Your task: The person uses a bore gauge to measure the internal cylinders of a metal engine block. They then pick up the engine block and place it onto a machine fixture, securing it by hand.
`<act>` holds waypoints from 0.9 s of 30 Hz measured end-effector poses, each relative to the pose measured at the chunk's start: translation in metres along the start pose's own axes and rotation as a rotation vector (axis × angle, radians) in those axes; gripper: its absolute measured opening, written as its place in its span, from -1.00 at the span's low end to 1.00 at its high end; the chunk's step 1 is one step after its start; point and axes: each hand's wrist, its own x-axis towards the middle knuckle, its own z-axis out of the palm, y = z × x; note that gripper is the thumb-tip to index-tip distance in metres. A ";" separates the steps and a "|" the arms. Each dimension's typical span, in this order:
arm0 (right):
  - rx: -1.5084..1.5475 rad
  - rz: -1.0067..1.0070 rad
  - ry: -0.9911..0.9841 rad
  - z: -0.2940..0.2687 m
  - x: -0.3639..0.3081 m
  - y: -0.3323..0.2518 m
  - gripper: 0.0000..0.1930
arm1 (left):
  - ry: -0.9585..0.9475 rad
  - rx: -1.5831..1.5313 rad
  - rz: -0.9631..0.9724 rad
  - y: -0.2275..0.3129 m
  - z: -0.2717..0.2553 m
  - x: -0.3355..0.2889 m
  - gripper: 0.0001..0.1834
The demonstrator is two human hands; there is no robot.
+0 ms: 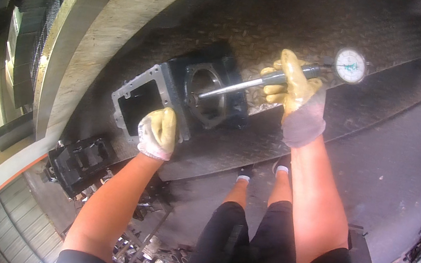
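My right hand, in a yellow-coated work glove, is wrapped around the dark grip of a dial bore gauge. The gauge's round white dial sits past the hand at the upper right. Its thin metal stem slants down to the left, with the tip at the round opening of a dark cast metal housing. A rectangular flange with bolt holes forms the housing's left end. At that flange's near edge my left hand, gloved the same way, is closed with the fingers curled; its fingertips are hidden.
The housing lies on a dark, worn tread-plate surface. A curved pale machine edge rises at the left. Another dark cast block stands at lower left. My legs are below the platform edge, and cluttered metal parts lie beyond them.
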 end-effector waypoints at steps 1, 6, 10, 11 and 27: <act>0.005 -0.007 -0.009 -0.001 0.000 0.000 -0.69 | 0.019 0.048 0.049 -0.010 0.001 -0.002 -0.53; 0.097 -0.006 -0.057 -0.005 0.000 0.009 -0.75 | 0.078 0.081 0.066 -0.031 0.009 -0.009 -0.54; 0.108 0.130 0.031 -0.006 0.005 0.007 -0.74 | 0.123 0.228 0.214 -0.042 0.010 -0.011 -0.56; 0.101 0.127 0.054 -0.003 0.002 0.006 -0.74 | 0.113 0.274 0.336 -0.057 0.009 -0.014 -0.85; 0.119 0.075 0.044 -0.008 -0.010 0.015 -0.74 | 0.062 0.104 0.052 -0.027 0.008 -0.008 -0.54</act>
